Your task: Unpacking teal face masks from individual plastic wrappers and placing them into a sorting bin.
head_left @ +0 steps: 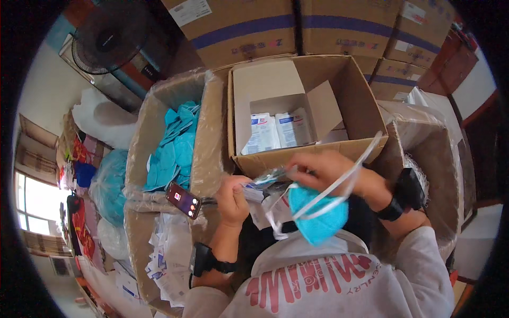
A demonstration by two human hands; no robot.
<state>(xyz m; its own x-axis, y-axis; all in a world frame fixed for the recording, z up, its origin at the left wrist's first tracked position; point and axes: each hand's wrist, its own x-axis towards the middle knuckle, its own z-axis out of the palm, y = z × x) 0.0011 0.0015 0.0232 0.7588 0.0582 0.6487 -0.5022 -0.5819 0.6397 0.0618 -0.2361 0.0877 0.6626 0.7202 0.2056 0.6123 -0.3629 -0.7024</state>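
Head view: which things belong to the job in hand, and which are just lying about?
Apparently in the job:
clear packet, between left hand and right hand
turquoise mask
packets in inner carton
piled turquoise masks

Apparently lying about:
phone
fan

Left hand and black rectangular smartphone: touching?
Apart: head view shows a plain gap between the left hand and the right edge of the black rectangular smartphone.

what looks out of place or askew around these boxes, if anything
The phone stands out: it lies at a slant by the near edge of the carton of teal masks, apparently perched on the rim, an odd spot for a lit phone among packing materials. I see no clear spill or damage.
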